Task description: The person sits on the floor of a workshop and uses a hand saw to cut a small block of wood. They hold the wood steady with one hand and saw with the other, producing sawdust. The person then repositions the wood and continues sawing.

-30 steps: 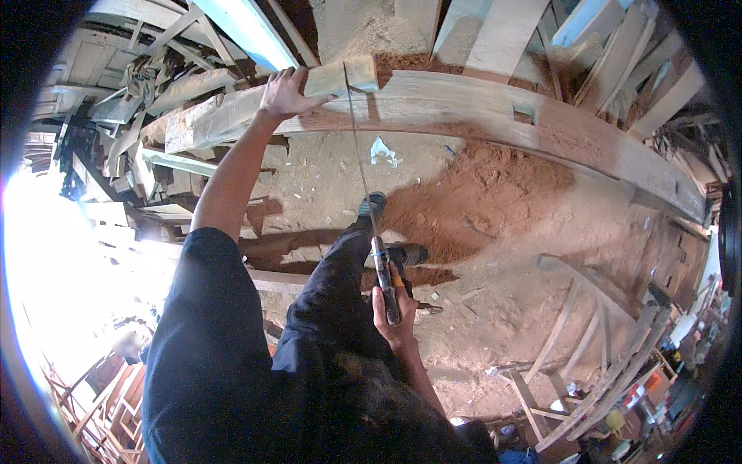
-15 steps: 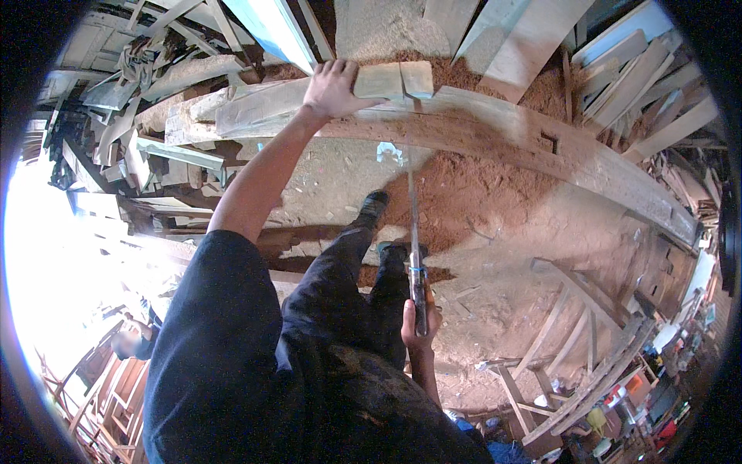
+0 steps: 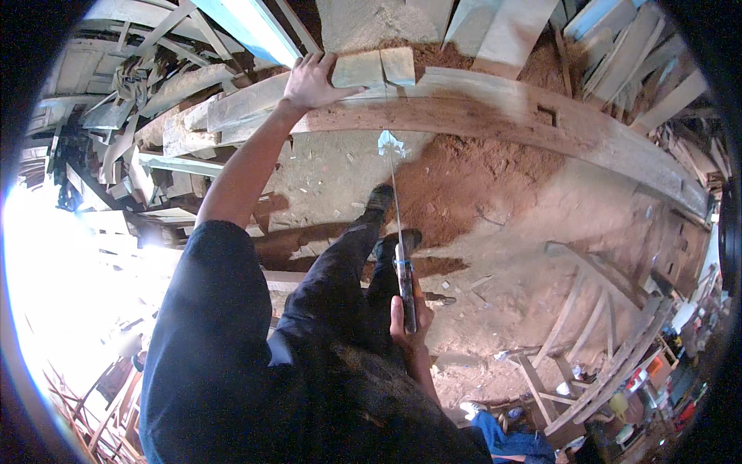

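Observation:
My left hand (image 3: 311, 82) presses down on a wooden board (image 3: 259, 106), its palm flat, its thumb stretched out to the right. That board lies along a long, thick beam (image 3: 471, 104). In my right hand (image 3: 418, 336) is the dark handle of a handsaw (image 3: 398, 205), gripped low in front of my body. The saw's thin blade, seen almost edge-on, points away from me to the board. A dark cut line crosses the board right of my left thumb, with a short end piece (image 3: 399, 66) beyond it.
Reddish sawdust (image 3: 471, 182) covers the ground under the beam. Scrap wood (image 3: 166, 158) is heaped at left, and planks (image 3: 510, 35) lean at the back. A wooden frame (image 3: 576, 309) stands at lower right, near a person in blue clothing (image 3: 510, 437).
The view has shifted slightly, so the board and beam appear farther left and higher. Both hands keep their holds. The saw handle appears a little left of where it was.

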Tool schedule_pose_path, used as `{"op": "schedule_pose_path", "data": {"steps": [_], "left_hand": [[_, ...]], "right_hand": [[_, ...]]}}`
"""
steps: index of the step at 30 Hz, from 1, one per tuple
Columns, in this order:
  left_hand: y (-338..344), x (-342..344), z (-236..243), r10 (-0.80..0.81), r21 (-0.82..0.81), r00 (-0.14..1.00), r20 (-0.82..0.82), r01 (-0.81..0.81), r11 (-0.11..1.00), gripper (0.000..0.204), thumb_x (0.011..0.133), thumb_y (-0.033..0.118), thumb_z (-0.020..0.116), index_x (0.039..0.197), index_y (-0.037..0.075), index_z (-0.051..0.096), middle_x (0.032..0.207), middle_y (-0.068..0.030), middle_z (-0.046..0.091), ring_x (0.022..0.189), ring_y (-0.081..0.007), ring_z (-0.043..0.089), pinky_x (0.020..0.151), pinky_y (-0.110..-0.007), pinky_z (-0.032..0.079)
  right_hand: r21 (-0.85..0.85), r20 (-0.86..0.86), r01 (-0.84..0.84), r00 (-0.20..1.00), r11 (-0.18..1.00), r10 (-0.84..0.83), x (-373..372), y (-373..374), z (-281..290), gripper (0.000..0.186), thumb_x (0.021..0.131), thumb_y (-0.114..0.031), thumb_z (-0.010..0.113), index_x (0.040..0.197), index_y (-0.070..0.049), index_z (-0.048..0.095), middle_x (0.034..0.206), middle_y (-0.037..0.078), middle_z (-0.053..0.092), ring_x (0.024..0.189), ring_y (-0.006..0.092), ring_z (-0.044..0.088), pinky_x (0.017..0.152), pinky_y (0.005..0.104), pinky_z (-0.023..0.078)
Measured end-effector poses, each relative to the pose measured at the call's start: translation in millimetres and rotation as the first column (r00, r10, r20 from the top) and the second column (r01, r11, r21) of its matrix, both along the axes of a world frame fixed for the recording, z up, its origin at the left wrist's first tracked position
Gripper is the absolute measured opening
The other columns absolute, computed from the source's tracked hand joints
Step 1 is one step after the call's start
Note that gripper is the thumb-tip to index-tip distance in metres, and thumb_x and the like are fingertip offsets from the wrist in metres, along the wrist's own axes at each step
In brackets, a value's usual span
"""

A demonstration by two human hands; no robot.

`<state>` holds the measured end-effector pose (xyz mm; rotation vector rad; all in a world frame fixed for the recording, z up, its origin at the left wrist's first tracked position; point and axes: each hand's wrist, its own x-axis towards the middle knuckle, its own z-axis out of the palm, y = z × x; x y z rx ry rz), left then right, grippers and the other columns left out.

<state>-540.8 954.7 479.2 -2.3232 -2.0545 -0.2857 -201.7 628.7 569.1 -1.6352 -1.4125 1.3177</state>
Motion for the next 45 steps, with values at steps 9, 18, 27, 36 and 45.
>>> {"op": "schedule_pose_path", "data": {"steps": [9, 18, 27, 36, 45], "left_hand": [[3, 2, -2, -0.035, -0.108, 0.999, -0.014, 0.033, 0.994, 0.085, 0.074, 0.075, 0.062, 0.111, -0.001, 0.055, 0.101, -0.0178, 0.059, 0.100, -0.0323, 0.060, 0.094, -0.048, 0.043], [-3, -4, -12, -0.054, 0.005, 0.998, 0.025, 0.054, 0.999, 0.088, 0.072, 0.078, 0.061, 0.114, 0.001, 0.054, 0.101, -0.0173, 0.057, 0.101, -0.0334, 0.059, 0.095, -0.047, 0.042], [4, 3, -6, 0.038, -0.067, 0.999, -0.011, -0.038, 0.997, 0.092, 0.069, 0.081, 0.062, 0.114, 0.001, 0.056, 0.105, -0.0195, 0.058, 0.106, -0.0349, 0.058, 0.093, -0.048, 0.046], [4, -9, -18, -0.043, 0.021, 0.999, -0.026, 0.044, 0.999, 0.086, 0.069, 0.076, 0.067, 0.111, 0.001, 0.057, 0.098, -0.0192, 0.060, 0.094, -0.0355, 0.063, 0.083, -0.048, 0.051], [-1, -11, -20, -0.022, -0.040, 0.999, -0.029, 0.021, 0.999, 0.088, 0.072, 0.076, 0.064, 0.118, 0.002, 0.054, 0.102, -0.0219, 0.060, 0.100, -0.0371, 0.062, 0.085, -0.051, 0.051]], "right_hand": [[-0.111, -0.020, -0.023, 1.000, 0.994, 0.021, 4, 6, 12, 0.056, 0.092, -0.012, 0.059, 0.144, -0.005, 0.041, 0.108, 0.008, 0.070, 0.082, 0.0151, 0.068, 0.071, 0.0273, 0.053], [0.118, -0.005, 0.006, 1.000, 0.993, -0.006, -16, 50, -7, 0.048, 0.092, -0.012, 0.062, 0.135, 0.003, 0.050, 0.082, 0.013, 0.067, 0.060, 0.0139, 0.061, 0.054, 0.0276, 0.049], [0.265, 0.063, -0.083, 0.996, 0.961, 0.069, -13, 49, -55, 0.048, 0.091, -0.011, 0.061, 0.135, 0.006, 0.049, 0.095, 0.019, 0.070, 0.070, 0.0197, 0.069, 0.061, 0.0284, 0.053], [0.152, -0.025, -0.048, 0.998, 0.987, 0.052, 4, 21, -69, 0.052, 0.093, -0.020, 0.060, 0.135, 0.008, 0.047, 0.093, 0.015, 0.070, 0.068, 0.0161, 0.067, 0.062, 0.0281, 0.052], [0.090, -0.035, -0.041, 0.998, 0.995, 0.044, 10, 6, -46, 0.051, 0.092, -0.012, 0.060, 0.138, 0.005, 0.046, 0.090, 0.013, 0.070, 0.062, 0.0161, 0.066, 0.057, 0.0269, 0.051]]}}
